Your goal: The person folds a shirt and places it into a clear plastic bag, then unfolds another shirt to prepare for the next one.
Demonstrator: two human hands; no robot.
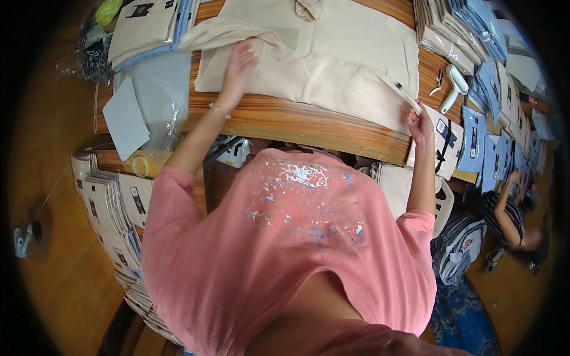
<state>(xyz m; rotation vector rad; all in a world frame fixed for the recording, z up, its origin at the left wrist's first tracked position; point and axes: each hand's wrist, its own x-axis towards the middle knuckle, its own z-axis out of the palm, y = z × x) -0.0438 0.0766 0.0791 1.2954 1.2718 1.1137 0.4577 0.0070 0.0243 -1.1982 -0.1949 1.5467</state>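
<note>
A beige cloth garment (332,74) lies spread across the wooden table in front of me; I cannot make out its exact kind. A narrow twisted part of it (222,34) is raised in loose folds at the left. My left hand (238,66), slightly blurred, is over the near left part of the cloth, fingers apart and touching or just above the folds. At the near right corner, my right hand (420,123) is closed on the garment's edge, pinching a strip that runs up toward a small dark mark. Its fingers partly hide the held cloth.
Stacks of folded beige and blue garments stand at the far left (145,26) and far right (451,35). A white-handled roller (455,89) lies by the right stacks. Clear plastic bags (157,89) and a white card (126,118) are at left. Another person (504,213) is at right.
</note>
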